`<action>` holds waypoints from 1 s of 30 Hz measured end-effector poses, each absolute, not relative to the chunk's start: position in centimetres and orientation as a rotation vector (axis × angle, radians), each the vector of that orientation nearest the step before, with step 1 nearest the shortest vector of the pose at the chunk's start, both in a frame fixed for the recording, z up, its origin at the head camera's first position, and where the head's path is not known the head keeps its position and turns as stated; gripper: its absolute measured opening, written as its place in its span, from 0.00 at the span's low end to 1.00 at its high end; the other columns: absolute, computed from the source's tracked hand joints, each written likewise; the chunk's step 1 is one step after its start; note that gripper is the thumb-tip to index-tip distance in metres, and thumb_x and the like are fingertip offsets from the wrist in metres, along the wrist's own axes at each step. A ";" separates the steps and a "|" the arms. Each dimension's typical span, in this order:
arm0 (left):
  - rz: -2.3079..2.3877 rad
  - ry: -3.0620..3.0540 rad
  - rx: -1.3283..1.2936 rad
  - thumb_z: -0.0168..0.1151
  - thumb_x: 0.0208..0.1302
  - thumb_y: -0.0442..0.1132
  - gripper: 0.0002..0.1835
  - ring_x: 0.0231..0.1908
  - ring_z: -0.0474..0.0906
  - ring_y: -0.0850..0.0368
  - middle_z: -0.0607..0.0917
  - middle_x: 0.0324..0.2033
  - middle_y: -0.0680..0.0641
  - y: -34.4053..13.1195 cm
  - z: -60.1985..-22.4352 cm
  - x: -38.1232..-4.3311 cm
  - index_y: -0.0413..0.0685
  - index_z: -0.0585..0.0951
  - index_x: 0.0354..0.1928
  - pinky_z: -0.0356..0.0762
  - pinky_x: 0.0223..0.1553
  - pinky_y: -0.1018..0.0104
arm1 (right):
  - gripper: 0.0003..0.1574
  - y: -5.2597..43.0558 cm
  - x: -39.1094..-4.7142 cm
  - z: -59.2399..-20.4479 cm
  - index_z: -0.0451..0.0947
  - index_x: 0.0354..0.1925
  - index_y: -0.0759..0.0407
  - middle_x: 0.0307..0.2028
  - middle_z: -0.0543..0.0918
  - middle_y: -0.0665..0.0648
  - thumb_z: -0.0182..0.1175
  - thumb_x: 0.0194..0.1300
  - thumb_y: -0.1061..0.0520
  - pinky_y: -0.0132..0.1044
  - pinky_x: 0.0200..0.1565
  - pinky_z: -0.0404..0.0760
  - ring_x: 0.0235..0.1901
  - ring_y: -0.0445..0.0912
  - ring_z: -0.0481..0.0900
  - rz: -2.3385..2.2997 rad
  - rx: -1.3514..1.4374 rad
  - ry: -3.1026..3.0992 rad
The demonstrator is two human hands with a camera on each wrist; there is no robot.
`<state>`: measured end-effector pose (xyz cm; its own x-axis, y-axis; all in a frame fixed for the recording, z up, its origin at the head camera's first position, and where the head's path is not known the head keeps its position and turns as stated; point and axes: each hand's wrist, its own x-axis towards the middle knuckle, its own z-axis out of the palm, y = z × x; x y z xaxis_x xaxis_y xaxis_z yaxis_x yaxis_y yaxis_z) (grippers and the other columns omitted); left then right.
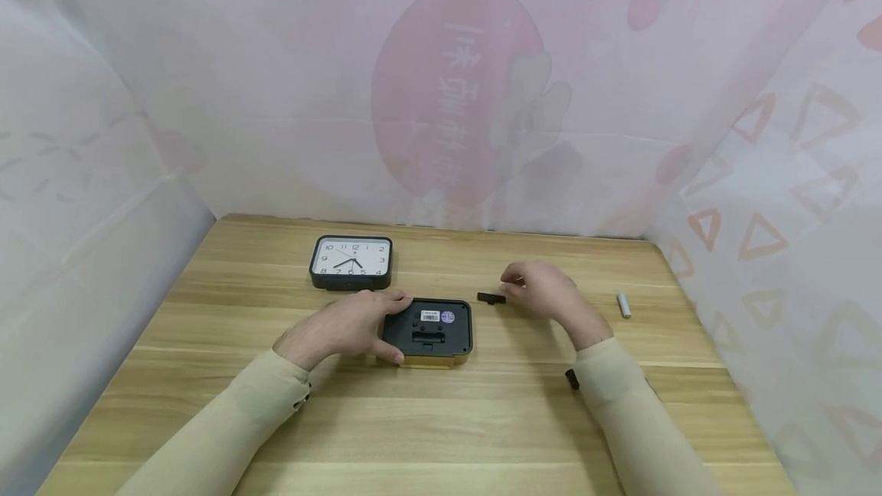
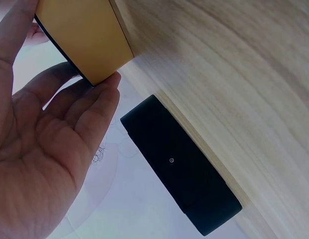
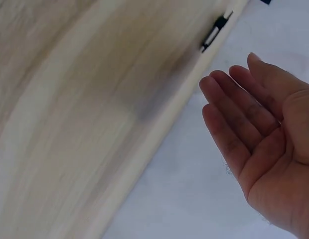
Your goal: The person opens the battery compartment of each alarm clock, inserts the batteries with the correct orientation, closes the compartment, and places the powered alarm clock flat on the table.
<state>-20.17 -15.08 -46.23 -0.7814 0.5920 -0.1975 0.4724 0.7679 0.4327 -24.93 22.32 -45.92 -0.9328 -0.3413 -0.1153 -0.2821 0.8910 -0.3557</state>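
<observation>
My left hand [image 1: 354, 325] holds a rectangular clock [image 1: 446, 318] by its left end, thumb at the near edge and fingers at the far edge. It lies face down, its black back up with a barcode sticker, a purple round sticker and an uncovered battery slot. In the left wrist view the clock's yellow side [image 2: 89, 40] shows between thumb and fingers. My right hand [image 1: 544, 293] is just right of a small black battery cover [image 1: 491, 298], fingertips close to it. The right wrist view shows that hand [image 3: 264, 124] with loosely bent fingers and nothing held.
Behind my left hand stands a second, black-framed clock [image 1: 351, 261], face up; its black side [image 2: 182, 164] fills part of the left wrist view. A white battery [image 1: 623, 305] lies to the right. A small black cylinder [image 1: 572, 379] lies beside my right sleeve. Printed cloth walls surround the wooden table [image 1: 441, 419].
</observation>
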 end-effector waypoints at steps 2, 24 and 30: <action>0.517 2.641 0.827 0.92 0.63 0.60 0.58 0.83 0.78 0.32 0.75 0.88 0.37 -15.1 -46.3 -20.1 0.43 0.75 0.88 0.79 0.85 0.37 | 0.20 23.1 -25.1 -45.7 0.91 0.67 0.59 0.65 0.95 0.62 0.67 0.90 0.49 0.64 0.73 0.90 0.67 0.61 0.93 -0.569 -0.464 2.869; 0.509 2.649 0.843 0.91 0.63 0.62 0.58 0.83 0.77 0.30 0.75 0.88 0.35 -15.4 -46.5 -20.3 0.42 0.75 0.88 0.78 0.85 0.36 | 0.30 30.9 -25.5 -44.7 0.82 0.78 0.63 0.72 0.89 0.69 0.63 0.93 0.46 0.66 0.73 0.88 0.70 0.67 0.88 -1.091 -0.290 2.771; 0.507 2.646 0.836 0.91 0.63 0.62 0.58 0.84 0.77 0.30 0.74 0.88 0.36 -15.4 -46.5 -20.2 0.43 0.74 0.88 0.78 0.85 0.36 | 0.33 32.9 -25.2 -44.2 0.79 0.82 0.61 0.76 0.86 0.70 0.61 0.94 0.44 0.65 0.75 0.88 0.73 0.69 0.86 -1.185 -0.227 2.723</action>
<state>-20.25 -15.35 -46.45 -0.7780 0.5982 -0.1918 0.4850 0.7660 0.4218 -25.20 32.94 -44.22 -0.9751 -0.2030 -0.0890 -0.0733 0.6740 -0.7351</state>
